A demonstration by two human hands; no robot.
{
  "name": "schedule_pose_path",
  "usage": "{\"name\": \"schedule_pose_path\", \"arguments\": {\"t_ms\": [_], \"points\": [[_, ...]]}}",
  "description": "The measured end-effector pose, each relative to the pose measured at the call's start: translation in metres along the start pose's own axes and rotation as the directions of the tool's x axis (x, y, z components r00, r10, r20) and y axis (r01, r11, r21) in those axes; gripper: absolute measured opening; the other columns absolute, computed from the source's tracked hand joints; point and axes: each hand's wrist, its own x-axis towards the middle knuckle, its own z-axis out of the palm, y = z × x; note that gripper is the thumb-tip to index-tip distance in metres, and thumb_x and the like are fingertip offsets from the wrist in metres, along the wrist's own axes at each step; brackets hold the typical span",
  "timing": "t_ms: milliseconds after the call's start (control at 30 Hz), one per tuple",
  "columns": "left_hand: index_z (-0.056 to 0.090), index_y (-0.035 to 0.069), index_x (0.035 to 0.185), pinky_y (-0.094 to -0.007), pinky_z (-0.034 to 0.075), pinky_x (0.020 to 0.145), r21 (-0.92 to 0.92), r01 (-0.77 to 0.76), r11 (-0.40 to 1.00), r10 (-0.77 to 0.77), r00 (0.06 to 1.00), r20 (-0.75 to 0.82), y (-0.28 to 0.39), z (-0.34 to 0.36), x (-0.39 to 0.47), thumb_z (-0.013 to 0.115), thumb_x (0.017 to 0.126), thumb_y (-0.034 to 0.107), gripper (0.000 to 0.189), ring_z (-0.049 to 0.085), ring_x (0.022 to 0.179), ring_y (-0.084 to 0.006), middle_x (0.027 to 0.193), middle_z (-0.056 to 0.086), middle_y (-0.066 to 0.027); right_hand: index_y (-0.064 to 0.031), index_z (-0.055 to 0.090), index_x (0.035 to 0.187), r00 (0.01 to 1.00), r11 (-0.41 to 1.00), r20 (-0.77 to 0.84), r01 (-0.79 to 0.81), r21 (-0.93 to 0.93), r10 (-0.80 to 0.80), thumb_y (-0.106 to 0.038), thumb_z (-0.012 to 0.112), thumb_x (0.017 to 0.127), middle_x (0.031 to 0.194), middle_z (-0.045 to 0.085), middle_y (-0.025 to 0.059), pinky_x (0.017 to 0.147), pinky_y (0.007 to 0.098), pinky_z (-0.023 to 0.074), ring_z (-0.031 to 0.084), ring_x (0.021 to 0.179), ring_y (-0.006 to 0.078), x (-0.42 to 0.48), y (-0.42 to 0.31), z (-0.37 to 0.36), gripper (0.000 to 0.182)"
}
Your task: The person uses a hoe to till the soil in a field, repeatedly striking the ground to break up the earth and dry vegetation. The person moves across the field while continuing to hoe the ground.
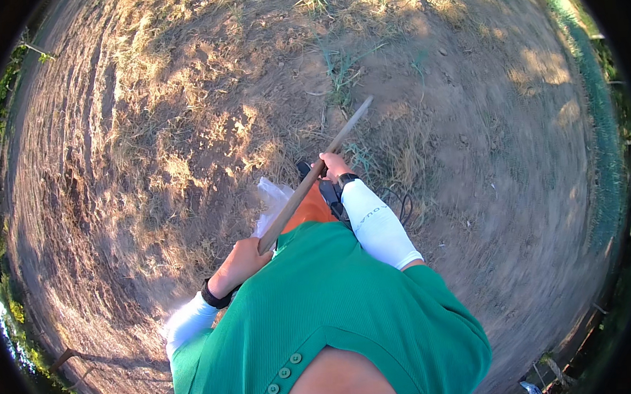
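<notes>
A long wooden handle [299,193] runs slantwise across the front of my body. My left hand [242,262] is closed around its near end, beside my green shirt. Farther along, my right hand [335,165] grips the shaft near its middle. The far end reaches out over the soil, close to a green grass tuft [342,79]; I cannot tell whether a tool head is fixed there. Translucent plastic [271,199] shows beside the shaft, partly hidden behind it. Both wrists wear dark bands below white arm sleeves.
Dry ground with straw and dead grass [183,167] spreads ahead and to the left. A thin dark looped cord or hose [402,205] lies right of my right forearm. Green plants [605,152] line the right edge. A wooden post [62,360] stands at lower left.
</notes>
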Motion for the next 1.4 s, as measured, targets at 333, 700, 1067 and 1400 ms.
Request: {"name": "schedule_pose_path", "arguments": {"t_ms": [333,700,1067,1400], "points": [[0.059,-0.01,0.088,-0.0407,0.047,0.064,-0.054,-0.106,0.993,0.103,0.994,-0.047,-0.023,0.024,0.004,0.057,0.076,0.024,0.036,0.062,0.075,-0.0345,0.077,0.059,-0.0294,-0.0069,0.043,0.104,0.999,1.0,-0.044,-0.001,0.027,0.002,-0.024,0.046,0.089,0.089,0.058,0.0138,0.044,0.0409,0.0443,0.064,0.072,0.0275,0.01,0.011,-0.007,0.023],[0.061,-0.007,0.089,-0.0428,0.047,0.068,-0.03,-0.019,0.999,0.015,0.993,-0.115,-0.048,0.045,0.001,0.059,0.076,0.03,0.039,0.062,0.077,-0.0354,0.08,0.061,-0.0246,-0.0002,0.058,0.087,0.882,-0.066,0.348,0.346,-0.936,-0.316,-0.003,0.066,0.069,0.082,0.062,0.0165,0.056,0.0386,0.0509,0.062,0.075,0.0308,0.016,0.016,-0.011,0.019],[0.06,-0.008,0.086,-0.036,0.048,0.056,-0.111,0.07,0.991,-0.074,0.997,-0.028,-0.044,0.038,-0.002,0.06,0.079,0.031,0.039,0.063,0.061,-0.0253,0.07,0.062,-0.0184,0.0002,0.063,0.086,0.842,-0.244,0.426,0.361,-0.9,-0.33,0.001,0.067,0.066,0.088,0.063,0.0196,0.072,0.0392,0.0504,0.06,0.086,0.0343,-0.008,0.008,0.002,0.02],[0.06,-0.008,0.086,-0.0352,0.048,0.054,-0.104,0.069,0.992,-0.074,0.996,-0.042,-0.033,0.031,-0.005,0.061,0.079,0.03,0.038,0.062,0.059,-0.0236,0.068,0.061,-0.0181,-0.0029,0.064,0.085,0.836,-0.336,0.451,0.347,-0.876,-0.313,-0.006,0.064,0.07,0.093,0.061,0.0194,0.079,0.0403,0.0482,0.058,0.092,0.035,0.002,0.001,0.0,0.016]]}}
